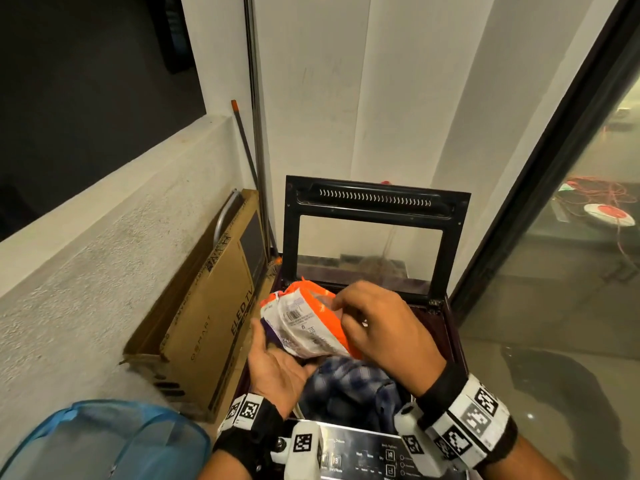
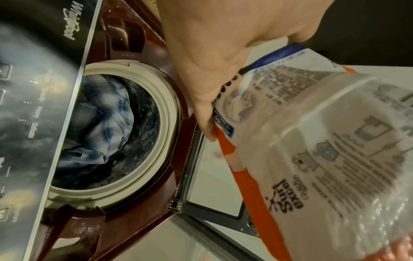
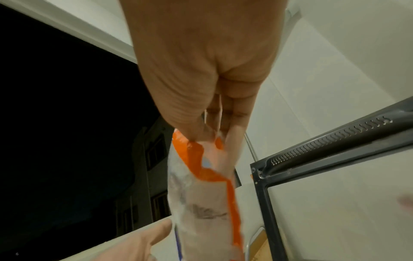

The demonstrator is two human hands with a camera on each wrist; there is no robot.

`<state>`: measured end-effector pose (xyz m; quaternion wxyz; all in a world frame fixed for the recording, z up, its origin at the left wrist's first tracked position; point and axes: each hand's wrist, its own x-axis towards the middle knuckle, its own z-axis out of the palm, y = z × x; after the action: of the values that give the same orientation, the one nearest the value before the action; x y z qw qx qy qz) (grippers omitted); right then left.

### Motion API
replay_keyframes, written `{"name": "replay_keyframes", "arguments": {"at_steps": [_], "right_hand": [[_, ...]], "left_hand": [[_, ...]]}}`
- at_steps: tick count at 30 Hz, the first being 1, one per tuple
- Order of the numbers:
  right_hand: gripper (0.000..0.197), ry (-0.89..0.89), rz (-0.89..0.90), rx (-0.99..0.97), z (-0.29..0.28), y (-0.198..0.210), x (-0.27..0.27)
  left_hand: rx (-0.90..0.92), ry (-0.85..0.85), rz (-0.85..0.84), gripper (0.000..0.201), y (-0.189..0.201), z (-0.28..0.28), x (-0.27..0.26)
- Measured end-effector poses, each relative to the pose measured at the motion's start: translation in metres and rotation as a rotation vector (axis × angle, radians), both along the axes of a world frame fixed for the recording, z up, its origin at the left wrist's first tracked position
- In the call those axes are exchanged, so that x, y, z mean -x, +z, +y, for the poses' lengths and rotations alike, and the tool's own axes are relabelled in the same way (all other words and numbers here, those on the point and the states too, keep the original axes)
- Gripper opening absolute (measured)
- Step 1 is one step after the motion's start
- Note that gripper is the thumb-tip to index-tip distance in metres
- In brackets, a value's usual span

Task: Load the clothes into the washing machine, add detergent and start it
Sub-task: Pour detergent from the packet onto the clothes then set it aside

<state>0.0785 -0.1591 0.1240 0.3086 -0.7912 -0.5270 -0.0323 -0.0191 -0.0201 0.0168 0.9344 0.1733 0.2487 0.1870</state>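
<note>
A: How far along does the job look?

B: Partway. The washing machine (image 1: 450, 327) stands with its lid (image 1: 375, 202) raised, and a blue checked garment (image 1: 346, 382) already lies in the drum (image 2: 156, 113). So at least some of the loading seems done. The detergent looks like the step in hand; starting the machine is still to come.

A: Where is the detergent?

B: In a white and orange detergent pouch (image 1: 308, 320), held above the open drum, toward its left side. The left hand (image 1: 277, 372) supports it from below, palm up, with the thumb along the pouch's left edge. The right hand (image 1: 377, 323) grips it from the right, and its fingertips (image 3: 201, 136) pinch the orange top edge.

A: Is it open yet? Is anything pouring?

B: That cannot be told. No powder shows falling, and the top edge is crumpled under the fingers. The pouch looks only partly full through its clear parts.

A: Any other containers?

B: A blue mesh laundry basket (image 1: 104, 441) sits on the floor at the lower left; nothing can be made out inside it. A flat cardboard TV box (image 1: 207, 323) leans against the wall beside the machine. The control panel (image 1: 363, 459) lies at the near edge, with neither hand on it.
</note>
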Motion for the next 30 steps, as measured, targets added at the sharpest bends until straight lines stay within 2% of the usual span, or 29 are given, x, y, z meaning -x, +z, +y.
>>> {"name": "replay_keyframes", "arguments": {"at_steps": [3, 5, 8, 12, 16, 18, 22, 25, 27, 30], "right_hand": [[0.035, 0.142, -0.065, 0.086, 0.004, 0.001, 0.009], [0.037, 0.21, -0.116, 0.104, 0.006, 0.003, 0.015], [0.043, 0.221, -0.126, 0.08, 0.006, 0.007, 0.022], [0.077, 0.163, -0.138, 0.141, 0.007, 0.007, 0.023], [0.093, 0.151, -0.216, 0.25, 0.006, 0.005, 0.024], [0.093, 0.132, -0.24, 0.284, 0.006, 0.005, 0.024], [0.072, 0.097, -0.23, 0.302, 0.002, 0.003, 0.024], [0.05, 0.107, -0.124, 0.267, -0.004, 0.005, 0.023], [0.042, 0.135, -0.039, 0.232, -0.011, 0.008, 0.026], [0.051, 0.154, 0.022, 0.246, -0.024, 0.007, 0.031]], "left_hand": [[0.034, 0.031, -0.03, 0.078, 0.005, -0.002, 0.003], [0.079, -0.008, -0.069, 0.089, 0.008, -0.003, 0.004], [0.103, -0.043, -0.176, 0.1, 0.019, -0.006, 0.009], [0.089, -0.037, -0.231, 0.084, 0.029, -0.012, 0.009], [0.069, 0.0, -0.224, 0.08, 0.028, -0.015, 0.007], [0.068, -0.01, -0.203, 0.082, 0.031, -0.015, 0.008], [0.077, 0.024, -0.124, 0.082, 0.025, -0.007, 0.01], [0.092, 0.013, -0.095, 0.087, 0.018, -0.002, 0.01], [0.109, 0.02, -0.102, 0.093, 0.014, 0.001, 0.01], [0.081, 0.054, -0.112, 0.091, 0.01, 0.004, 0.009]]}}
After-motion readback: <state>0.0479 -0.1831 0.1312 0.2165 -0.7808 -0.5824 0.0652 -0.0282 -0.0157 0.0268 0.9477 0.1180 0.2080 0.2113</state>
